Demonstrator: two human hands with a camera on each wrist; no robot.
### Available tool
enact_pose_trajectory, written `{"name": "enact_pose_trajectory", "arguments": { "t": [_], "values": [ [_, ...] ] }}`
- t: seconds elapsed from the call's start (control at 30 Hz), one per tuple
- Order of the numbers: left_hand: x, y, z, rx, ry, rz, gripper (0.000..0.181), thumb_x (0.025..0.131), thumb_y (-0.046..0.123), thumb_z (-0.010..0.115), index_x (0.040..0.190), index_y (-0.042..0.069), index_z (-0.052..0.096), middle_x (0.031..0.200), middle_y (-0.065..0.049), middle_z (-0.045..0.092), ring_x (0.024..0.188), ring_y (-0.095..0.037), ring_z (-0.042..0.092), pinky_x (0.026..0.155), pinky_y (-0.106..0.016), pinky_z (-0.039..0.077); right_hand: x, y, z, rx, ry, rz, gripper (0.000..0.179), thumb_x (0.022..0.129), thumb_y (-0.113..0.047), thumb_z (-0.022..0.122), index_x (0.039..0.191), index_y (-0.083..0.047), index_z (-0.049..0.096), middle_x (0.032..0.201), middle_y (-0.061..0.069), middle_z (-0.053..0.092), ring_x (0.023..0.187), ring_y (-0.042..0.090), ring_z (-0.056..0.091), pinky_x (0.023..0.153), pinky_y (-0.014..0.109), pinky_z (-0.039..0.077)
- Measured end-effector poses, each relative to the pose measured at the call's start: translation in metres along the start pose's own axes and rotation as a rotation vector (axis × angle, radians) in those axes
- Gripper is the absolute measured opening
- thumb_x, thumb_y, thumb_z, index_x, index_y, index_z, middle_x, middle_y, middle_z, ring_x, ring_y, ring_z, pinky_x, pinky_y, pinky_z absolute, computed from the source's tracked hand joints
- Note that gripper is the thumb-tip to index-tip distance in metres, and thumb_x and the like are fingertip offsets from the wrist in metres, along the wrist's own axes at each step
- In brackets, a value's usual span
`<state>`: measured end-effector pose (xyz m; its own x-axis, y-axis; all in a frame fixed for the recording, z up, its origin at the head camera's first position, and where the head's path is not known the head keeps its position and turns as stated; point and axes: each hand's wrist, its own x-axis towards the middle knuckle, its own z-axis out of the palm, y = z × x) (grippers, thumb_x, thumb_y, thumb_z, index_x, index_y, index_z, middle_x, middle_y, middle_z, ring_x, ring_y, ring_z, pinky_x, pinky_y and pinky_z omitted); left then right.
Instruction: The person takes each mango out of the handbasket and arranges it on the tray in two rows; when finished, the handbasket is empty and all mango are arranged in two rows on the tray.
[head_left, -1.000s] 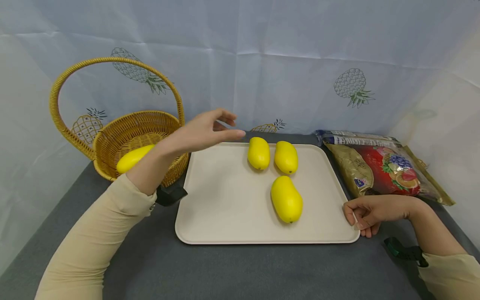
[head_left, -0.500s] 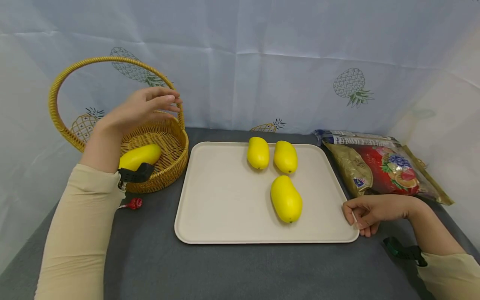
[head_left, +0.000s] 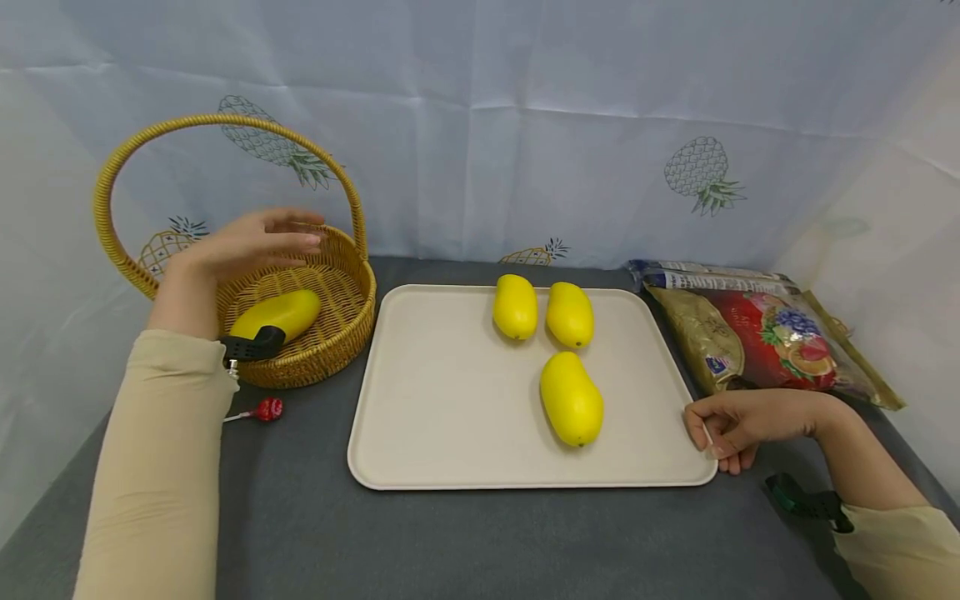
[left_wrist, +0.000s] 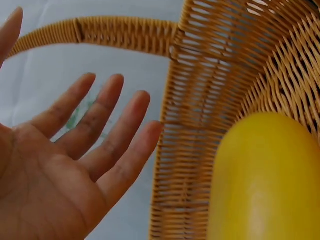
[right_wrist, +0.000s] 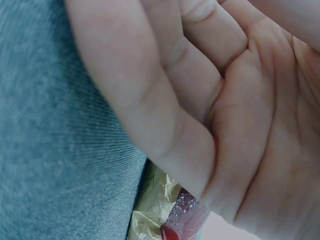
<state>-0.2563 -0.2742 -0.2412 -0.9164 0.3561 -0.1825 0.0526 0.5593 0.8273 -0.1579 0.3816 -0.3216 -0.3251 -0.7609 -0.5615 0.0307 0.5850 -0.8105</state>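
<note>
My left hand (head_left: 247, 243) hovers over the wicker basket (head_left: 341, 346), fingers loosely extended and holding nothing. Below it inside the basket lies one yellow mango (head_left: 291, 310), partly covered by the wrist strap in the head view. The left wrist view shows the bare palm beside the basket's rim, with the mango (left_wrist: 265, 180) at right. Three more mangoes rest on the beige tray (head_left: 442, 392): a back left mango (head_left: 515, 307), a back right mango (head_left: 570, 315) and a front mango (head_left: 572, 400). With curled fingers, my right hand (head_left: 757, 423) pinches the tray's right edge near the front corner.
A red lollipop (head_left: 267, 408) lies on the grey tabletop (head_left: 480, 542) in front of the basket. Behind my right hand, a fruit-printed gold and red bag (head_left: 772, 333) lies beside the tray. The basket's tall handle (head_left: 225, 121) arches above the left hand. A patterned curtain hangs behind.
My left hand has swung left from above the tray's back edge to over the basket, then lowered somewhat. The lollipop has come into sight. My right hand stays at the tray edge.
</note>
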Motion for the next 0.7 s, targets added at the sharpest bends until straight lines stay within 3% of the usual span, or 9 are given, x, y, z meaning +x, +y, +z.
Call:
{"name": "enact_pose_trajectory", "arguments": {
  "t": [0.17,0.27,0.4,0.57,0.7],
  "values": [
    [0.002,-0.020,-0.002,-0.029,-0.038,-0.063,0.067,0.102,0.035,0.054,0.156,0.013,0.022,0.156,-0.010,0.033,0.122,0.000,0.050,0.120,-0.048,0.035,0.000,0.000,0.000,0.007,-0.003,0.005,0.012,0.100,-0.006,0.052,0.103,0.006,0.051,0.089,0.028,0.063,0.075,0.004,0.069,0.066,0.029,0.061],
    [0.002,-0.029,-0.004,-0.046,-0.075,-0.093,0.069,0.101,0.034,0.055,0.157,0.012,0.019,0.160,-0.013,0.026,0.135,-0.018,0.045,0.121,-0.053,0.032,0.000,0.000,0.000,0.010,-0.006,0.004,0.012,0.100,-0.006,0.052,0.102,0.006,0.051,0.088,0.028,0.062,0.075,0.005,0.069,0.066,0.029,0.061],
    [0.002,-0.040,-0.006,-0.034,-0.149,-0.135,0.074,0.100,0.034,0.056,0.157,0.009,0.017,0.163,-0.020,0.020,0.147,-0.041,0.028,0.120,-0.061,0.027,0.000,0.000,-0.001,0.003,-0.007,-0.001,0.012,0.100,-0.006,0.052,0.102,0.006,0.051,0.087,0.028,0.062,0.074,0.006,0.069,0.066,0.029,0.061],
    [0.002,-0.049,-0.007,0.040,-0.234,-0.183,0.078,0.098,0.039,0.056,0.157,0.009,0.016,0.163,-0.024,0.017,0.148,-0.047,0.021,0.117,-0.069,0.022,0.000,0.001,-0.001,0.009,-0.007,-0.001,0.012,0.100,-0.005,0.053,0.103,0.007,0.051,0.088,0.028,0.063,0.075,0.005,0.069,0.066,0.030,0.061],
    [0.003,-0.057,-0.007,0.069,-0.287,-0.189,0.078,0.099,0.039,0.055,0.158,0.008,0.015,0.163,-0.025,0.014,0.147,-0.047,0.023,0.115,-0.068,0.028,0.000,0.001,-0.002,0.007,-0.005,-0.003,0.011,0.100,-0.005,0.052,0.103,0.006,0.051,0.088,0.027,0.063,0.075,0.006,0.069,0.067,0.030,0.062]
  ]
}}
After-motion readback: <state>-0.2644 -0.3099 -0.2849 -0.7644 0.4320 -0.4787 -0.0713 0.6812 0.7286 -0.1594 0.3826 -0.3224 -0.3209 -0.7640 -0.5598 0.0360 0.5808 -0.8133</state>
